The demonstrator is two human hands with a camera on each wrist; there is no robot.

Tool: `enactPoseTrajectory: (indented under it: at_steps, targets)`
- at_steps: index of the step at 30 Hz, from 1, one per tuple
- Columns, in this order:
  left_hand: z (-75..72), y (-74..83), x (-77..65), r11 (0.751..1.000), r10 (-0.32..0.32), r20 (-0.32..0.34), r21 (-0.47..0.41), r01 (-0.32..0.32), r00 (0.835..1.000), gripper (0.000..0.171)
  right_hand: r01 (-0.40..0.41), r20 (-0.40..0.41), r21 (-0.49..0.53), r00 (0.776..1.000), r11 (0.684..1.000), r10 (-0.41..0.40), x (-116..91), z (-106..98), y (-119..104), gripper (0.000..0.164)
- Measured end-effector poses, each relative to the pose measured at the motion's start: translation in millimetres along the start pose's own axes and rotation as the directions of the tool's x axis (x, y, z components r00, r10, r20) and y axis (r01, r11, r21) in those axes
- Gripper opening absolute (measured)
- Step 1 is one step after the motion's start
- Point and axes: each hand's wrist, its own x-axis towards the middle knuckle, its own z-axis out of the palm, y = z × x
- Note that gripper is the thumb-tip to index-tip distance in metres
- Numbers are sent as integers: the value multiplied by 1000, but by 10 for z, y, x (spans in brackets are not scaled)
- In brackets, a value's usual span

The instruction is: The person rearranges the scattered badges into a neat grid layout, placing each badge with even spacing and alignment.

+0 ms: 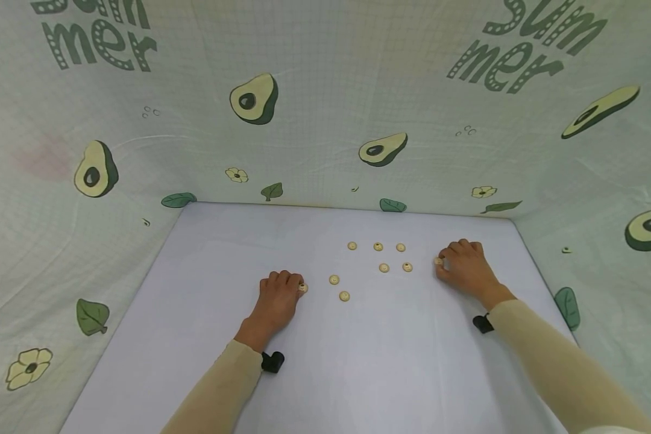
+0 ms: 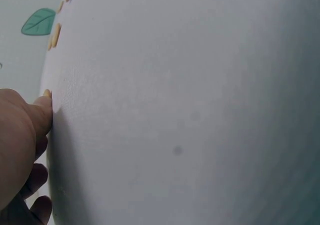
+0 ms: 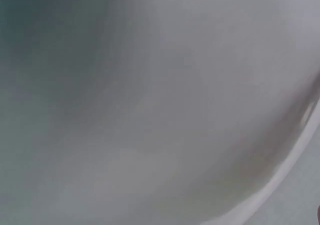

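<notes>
On the white tabletop, my left hand [image 1: 275,299] holds a small round wooden button [image 1: 302,288] at its thumb and forefinger. The left wrist view shows the thumb [image 2: 42,110] against that button's edge [image 2: 47,92]. Farther right, my right hand [image 1: 468,268] has another wooden button [image 1: 438,261] between thumb and forefinger. Between the hands lie several matching buttons: a far row with a middle button [image 1: 378,246], two just nearer with one at the right [image 1: 407,267], and two closer to the left hand, the nearest button [image 1: 344,296] among them. The right wrist view barely catches the right hand.
A white-covered table [image 1: 369,361] spreads under both arms. Cloth printed with avocados [image 1: 254,99], leaves and flowers hangs behind it and along both sides. Each wrist carries a black strap-on piece, one on the left wrist [image 1: 273,362], one on the right wrist [image 1: 483,323].
</notes>
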Motion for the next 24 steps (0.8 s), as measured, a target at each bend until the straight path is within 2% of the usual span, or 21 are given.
enactPoseTrajectory:
  at_steps: [13, 24]
  targets:
    - [-4, 5, 2, 1000, 19, -19, 14, -19, 1000, 18, 77, -17, 18, 997, 997, -77, 277, 6, -441, 24]
    - [-29, 23, 9, 997, 43, 5, 63, -43, 999, 21, 135, -32, 6, 990, 991, -135, 456, 36, -729, 22]
